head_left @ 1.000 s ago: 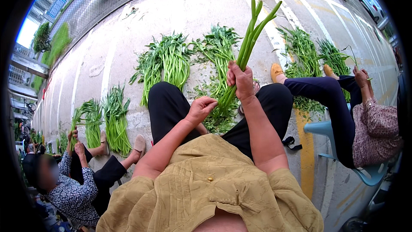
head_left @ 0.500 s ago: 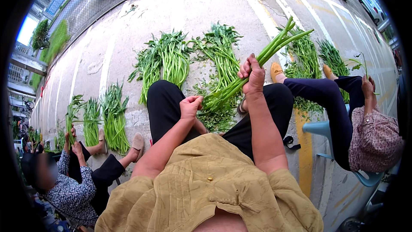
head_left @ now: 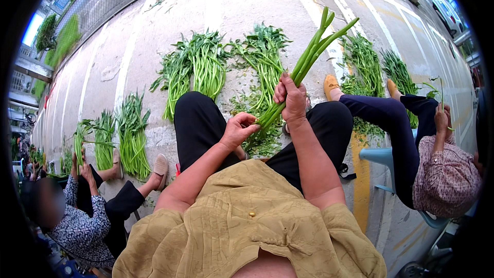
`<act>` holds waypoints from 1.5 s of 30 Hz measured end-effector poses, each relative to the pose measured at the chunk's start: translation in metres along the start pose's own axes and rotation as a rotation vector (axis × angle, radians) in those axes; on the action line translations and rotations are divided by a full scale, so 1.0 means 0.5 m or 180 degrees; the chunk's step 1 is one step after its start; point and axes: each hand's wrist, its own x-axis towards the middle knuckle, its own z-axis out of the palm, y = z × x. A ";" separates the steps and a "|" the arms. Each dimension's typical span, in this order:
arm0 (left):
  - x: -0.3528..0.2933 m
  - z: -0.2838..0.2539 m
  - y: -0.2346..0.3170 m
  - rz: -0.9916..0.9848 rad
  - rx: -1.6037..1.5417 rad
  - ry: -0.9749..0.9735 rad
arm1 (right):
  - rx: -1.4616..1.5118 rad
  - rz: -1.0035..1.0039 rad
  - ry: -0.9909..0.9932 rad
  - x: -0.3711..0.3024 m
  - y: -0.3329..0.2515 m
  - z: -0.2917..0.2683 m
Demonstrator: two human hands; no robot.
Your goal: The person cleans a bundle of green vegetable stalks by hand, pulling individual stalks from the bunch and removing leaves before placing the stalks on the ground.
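With fingers of the right hand [head_left: 293, 100] closed round a bunch of green stems [head_left: 310, 55], slanted between the knees [head_left: 334, 121], bare tips far right. At its near-left edge, with fingertips of the left hand [head_left: 240, 129] pinched together, unclear whether on a leaf. Beyond the tips, open concrete [head_left: 247, 7]; left of them, leafy bundles [head_left: 208, 67]. With right forearm pointing far, left forearm angled in rightward.

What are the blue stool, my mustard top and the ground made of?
Blue stool: probably plastic, smooth with moulded-looking curves. Mustard top: apparently woven fabric, matte, creased and faintly patterned; fibre unclear. Ground: likely concrete, dull pale grey with rough patches.
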 end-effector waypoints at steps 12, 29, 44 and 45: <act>-0.004 -0.013 -0.007 -0.0205 -0.0427 -0.0073 | -0.0010 -0.0044 0.0039 0.002 0.007 0.000; -0.010 -0.012 -0.012 -0.0782 -0.0946 -0.0636 | 0.0073 -0.0114 0.0226 0.013 -0.010 -0.016; -0.012 -0.027 0.030 -0.0639 -0.0625 -0.0575 | 0.0328 -0.0256 0.0663 0.030 -0.050 -0.032; -0.010 -0.030 0.031 -0.0503 -0.0527 -0.0641 | 0.0291 -0.0254 0.0709 0.031 -0.049 -0.034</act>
